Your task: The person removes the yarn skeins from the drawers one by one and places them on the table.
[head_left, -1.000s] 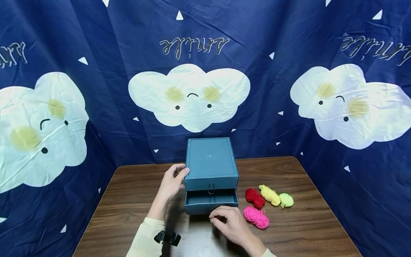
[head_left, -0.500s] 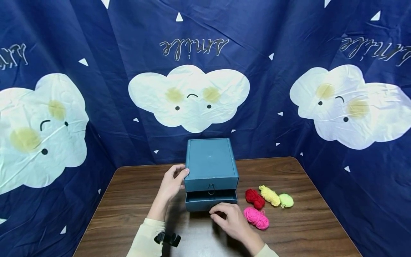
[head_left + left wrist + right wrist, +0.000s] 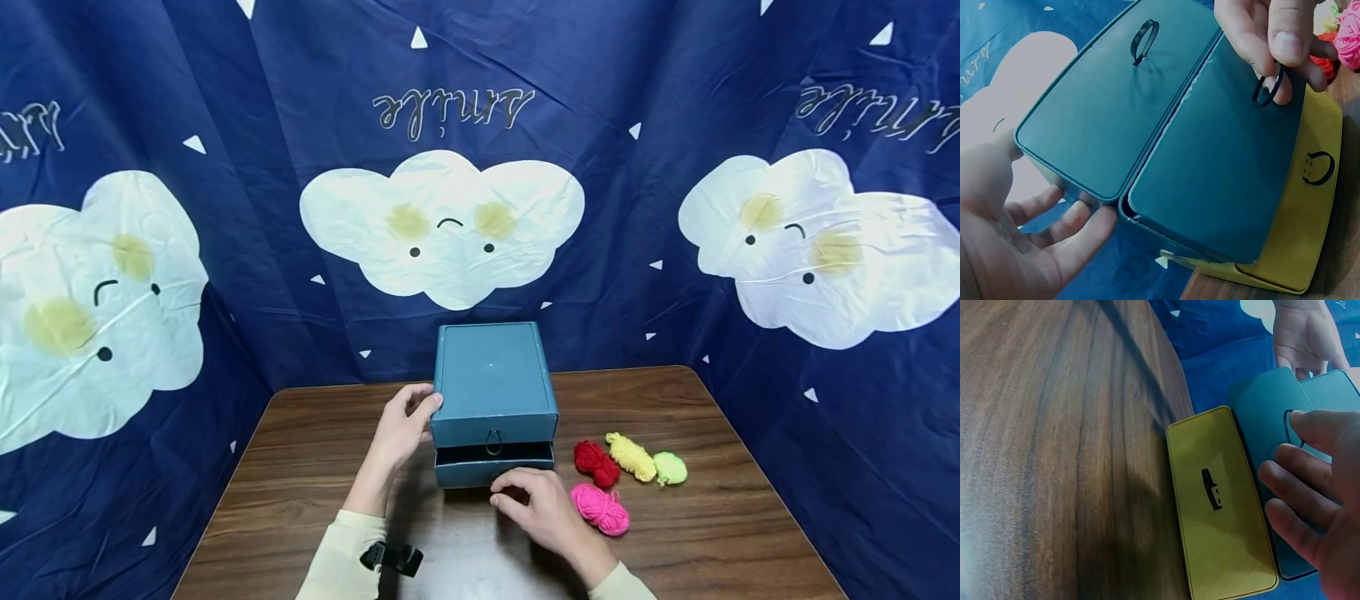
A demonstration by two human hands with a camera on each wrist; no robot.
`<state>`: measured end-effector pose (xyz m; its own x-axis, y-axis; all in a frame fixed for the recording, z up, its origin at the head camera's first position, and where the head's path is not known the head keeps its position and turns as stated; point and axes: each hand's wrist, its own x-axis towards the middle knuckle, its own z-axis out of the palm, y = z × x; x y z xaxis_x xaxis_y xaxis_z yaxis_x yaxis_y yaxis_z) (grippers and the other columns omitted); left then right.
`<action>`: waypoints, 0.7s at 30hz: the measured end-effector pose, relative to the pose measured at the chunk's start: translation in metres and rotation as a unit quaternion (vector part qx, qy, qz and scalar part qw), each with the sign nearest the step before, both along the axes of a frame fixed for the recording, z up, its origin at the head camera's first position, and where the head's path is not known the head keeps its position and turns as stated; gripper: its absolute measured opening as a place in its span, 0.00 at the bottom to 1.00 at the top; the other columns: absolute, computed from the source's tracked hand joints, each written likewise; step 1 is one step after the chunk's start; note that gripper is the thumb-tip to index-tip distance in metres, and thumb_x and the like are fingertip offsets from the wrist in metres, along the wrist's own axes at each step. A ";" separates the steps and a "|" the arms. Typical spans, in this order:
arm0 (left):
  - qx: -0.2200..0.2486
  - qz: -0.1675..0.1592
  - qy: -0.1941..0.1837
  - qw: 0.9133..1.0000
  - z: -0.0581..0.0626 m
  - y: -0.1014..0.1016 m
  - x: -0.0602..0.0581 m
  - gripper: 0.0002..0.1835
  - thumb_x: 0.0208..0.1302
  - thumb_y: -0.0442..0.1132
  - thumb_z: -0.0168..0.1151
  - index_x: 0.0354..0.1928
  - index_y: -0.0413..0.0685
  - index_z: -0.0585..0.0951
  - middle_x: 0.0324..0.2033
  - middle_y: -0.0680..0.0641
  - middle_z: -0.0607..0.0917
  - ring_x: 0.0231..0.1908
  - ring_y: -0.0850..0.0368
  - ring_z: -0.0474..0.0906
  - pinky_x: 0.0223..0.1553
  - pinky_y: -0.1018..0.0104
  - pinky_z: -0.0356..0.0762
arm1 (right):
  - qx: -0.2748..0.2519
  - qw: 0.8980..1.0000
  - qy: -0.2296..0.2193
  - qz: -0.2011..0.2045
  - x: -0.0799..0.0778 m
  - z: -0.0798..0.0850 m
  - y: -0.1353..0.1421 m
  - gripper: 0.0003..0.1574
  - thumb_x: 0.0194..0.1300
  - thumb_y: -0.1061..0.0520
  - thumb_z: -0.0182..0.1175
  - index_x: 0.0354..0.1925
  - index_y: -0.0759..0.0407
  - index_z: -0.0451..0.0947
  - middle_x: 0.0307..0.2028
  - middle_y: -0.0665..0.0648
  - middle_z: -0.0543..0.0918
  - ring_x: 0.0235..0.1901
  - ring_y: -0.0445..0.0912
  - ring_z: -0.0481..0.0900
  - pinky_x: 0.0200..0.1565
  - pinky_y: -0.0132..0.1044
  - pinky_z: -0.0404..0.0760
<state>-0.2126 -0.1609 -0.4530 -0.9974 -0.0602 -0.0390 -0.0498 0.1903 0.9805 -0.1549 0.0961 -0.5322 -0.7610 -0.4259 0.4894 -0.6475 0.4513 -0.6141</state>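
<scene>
A teal drawer cabinet (image 3: 491, 375) stands on the table with its lower teal drawer (image 3: 461, 476) pulled out a little, leaving a dark gap above the front. My right hand (image 3: 536, 504) pinches that drawer's black loop handle (image 3: 1285, 425) between thumb and finger, the other fingers spread near the drawer front. At the cabinet's left side is my left hand (image 3: 401, 425), thumb at the front corner and extended fingertips touching the side wall. The upper teal front (image 3: 1104, 119) is closed and carries its own black loop. A yellow drawer front (image 3: 1300, 212) sits beneath the teal ones.
Right of the cabinet lie small yarn skeins: red (image 3: 596, 464), pink (image 3: 600, 509), yellow (image 3: 630, 457) and light green (image 3: 670, 468). A dark blue cloth with white clouds (image 3: 450, 225) hangs behind the wooden table (image 3: 300, 483).
The lower teal drawer has slid further into the cabinet, narrowing its opening. My right hand has moved slightly away from me with it. The left hand stays at the cabinet's side.
</scene>
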 end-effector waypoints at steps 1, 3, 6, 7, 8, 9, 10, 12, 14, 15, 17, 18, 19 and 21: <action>0.000 0.000 0.000 1.000 0.000 0.000 0.000 0.26 0.73 0.52 0.62 0.65 0.45 0.77 0.59 0.37 0.80 0.57 0.45 0.78 0.46 0.50 0.88 | 0.001 1.000 0.000 -0.001 -0.001 0.000 0.000 0.08 0.65 0.53 0.72 0.39 0.38 0.86 0.39 0.38 0.88 0.43 0.33 0.85 0.45 0.30 0.84; -0.003 -0.001 0.000 1.000 -0.001 0.000 0.000 0.26 0.73 0.52 0.62 0.65 0.44 0.77 0.59 0.37 0.80 0.57 0.45 0.78 0.46 0.50 0.88 | 0.000 1.000 0.003 -0.001 -0.003 -0.001 0.000 0.08 0.65 0.53 0.72 0.39 0.38 0.86 0.39 0.38 0.88 0.43 0.33 0.85 0.45 0.31 0.84; -0.004 0.001 -0.004 1.000 -0.001 0.000 0.000 0.26 0.73 0.52 0.63 0.65 0.45 0.77 0.58 0.38 0.81 0.57 0.45 0.78 0.45 0.51 0.88 | 0.002 1.000 0.007 -0.004 -0.005 -0.002 0.000 0.07 0.65 0.53 0.72 0.39 0.38 0.86 0.39 0.38 0.88 0.43 0.33 0.85 0.44 0.31 0.84; -0.004 0.001 -0.004 1.000 -0.001 0.000 0.000 0.25 0.73 0.52 0.63 0.65 0.45 0.77 0.58 0.38 0.81 0.58 0.45 0.78 0.45 0.51 0.88 | 0.003 1.000 0.008 -0.004 -0.006 -0.002 0.000 0.07 0.65 0.53 0.72 0.39 0.38 0.86 0.39 0.38 0.88 0.43 0.33 0.85 0.44 0.31 0.84; -0.005 0.001 -0.004 1.000 -0.001 -0.001 -0.001 0.25 0.73 0.51 0.63 0.65 0.45 0.77 0.59 0.38 0.80 0.58 0.45 0.78 0.45 0.51 0.88 | 0.003 1.000 0.009 -0.005 -0.007 -0.002 0.000 0.07 0.65 0.54 0.72 0.39 0.39 0.86 0.39 0.38 0.88 0.42 0.33 0.85 0.44 0.31 0.84; -0.005 0.002 -0.004 1.000 -0.001 -0.001 -0.001 0.25 0.73 0.51 0.63 0.64 0.46 0.77 0.59 0.38 0.80 0.58 0.45 0.78 0.45 0.51 0.88 | 0.003 1.000 0.010 -0.006 -0.007 -0.002 0.000 0.07 0.64 0.54 0.72 0.38 0.41 0.87 0.39 0.38 0.88 0.42 0.34 0.85 0.44 0.31 0.84; -0.004 0.002 -0.005 1.000 -0.001 -0.001 -0.001 0.25 0.73 0.51 0.63 0.64 0.46 0.77 0.59 0.38 0.80 0.58 0.44 0.78 0.44 0.51 0.88 | 0.002 1.000 0.010 -0.006 -0.008 -0.001 -0.001 0.06 0.64 0.55 0.73 0.38 0.42 0.87 0.39 0.38 0.88 0.42 0.34 0.85 0.44 0.32 0.84; -0.004 0.001 -0.004 1.000 0.000 0.000 -0.001 0.26 0.73 0.52 0.63 0.65 0.45 0.77 0.59 0.38 0.80 0.58 0.44 0.77 0.44 0.50 0.89 | 0.000 1.000 0.007 -0.006 -0.010 -0.001 -0.001 0.06 0.63 0.57 0.73 0.38 0.45 0.88 0.39 0.39 0.88 0.42 0.35 0.86 0.44 0.33 0.85; -0.006 0.000 -0.004 1.000 0.001 0.000 -0.001 0.26 0.73 0.52 0.62 0.65 0.44 0.77 0.59 0.37 0.79 0.58 0.44 0.77 0.44 0.49 0.88 | 0.000 1.000 0.003 -0.008 -0.011 -0.001 -0.001 0.06 0.62 0.58 0.74 0.38 0.48 0.88 0.38 0.39 0.88 0.42 0.35 0.86 0.43 0.34 0.85; -0.006 -0.001 -0.005 1.000 0.002 0.000 -0.001 0.26 0.73 0.52 0.62 0.65 0.44 0.76 0.59 0.37 0.79 0.58 0.44 0.78 0.45 0.48 0.88 | 0.000 1.000 0.000 -0.008 -0.011 -0.001 -0.001 0.06 0.62 0.58 0.74 0.38 0.48 0.88 0.38 0.39 0.88 0.42 0.35 0.86 0.43 0.34 0.85; -0.007 -0.002 -0.008 1.000 0.003 0.000 0.000 0.27 0.73 0.52 0.62 0.66 0.44 0.76 0.60 0.36 0.79 0.57 0.44 0.78 0.46 0.46 0.88 | 0.002 1.000 -0.008 -0.010 -0.013 -0.002 -0.001 0.06 0.62 0.58 0.74 0.38 0.47 0.88 0.38 0.39 0.88 0.41 0.35 0.85 0.41 0.34 0.85; -0.007 -0.002 -0.010 1.000 0.003 0.001 0.000 0.27 0.73 0.52 0.62 0.66 0.44 0.76 0.60 0.36 0.79 0.57 0.44 0.78 0.46 0.45 0.87 | 0.003 1.000 -0.011 -0.011 -0.013 -0.002 -0.001 0.06 0.62 0.57 0.74 0.38 0.47 0.88 0.39 0.39 0.88 0.40 0.35 0.85 0.41 0.34 0.84; -0.006 -0.002 -0.011 1.000 0.004 0.001 0.000 0.28 0.73 0.52 0.62 0.67 0.44 0.75 0.60 0.37 0.78 0.57 0.44 0.78 0.47 0.44 0.87 | 0.004 1.000 -0.013 -0.011 -0.014 -0.002 -0.001 0.06 0.62 0.57 0.74 0.38 0.47 0.88 0.39 0.39 0.88 0.39 0.35 0.85 0.40 0.33 0.84; -0.007 -0.001 -0.012 1.000 0.005 0.001 0.000 0.28 0.73 0.53 0.62 0.67 0.43 0.75 0.60 0.37 0.78 0.57 0.45 0.78 0.48 0.43 0.87 | 0.004 1.000 -0.015 -0.011 -0.015 -0.002 -0.001 0.06 0.62 0.57 0.73 0.39 0.48 0.88 0.39 0.39 0.88 0.39 0.35 0.85 0.40 0.33 0.85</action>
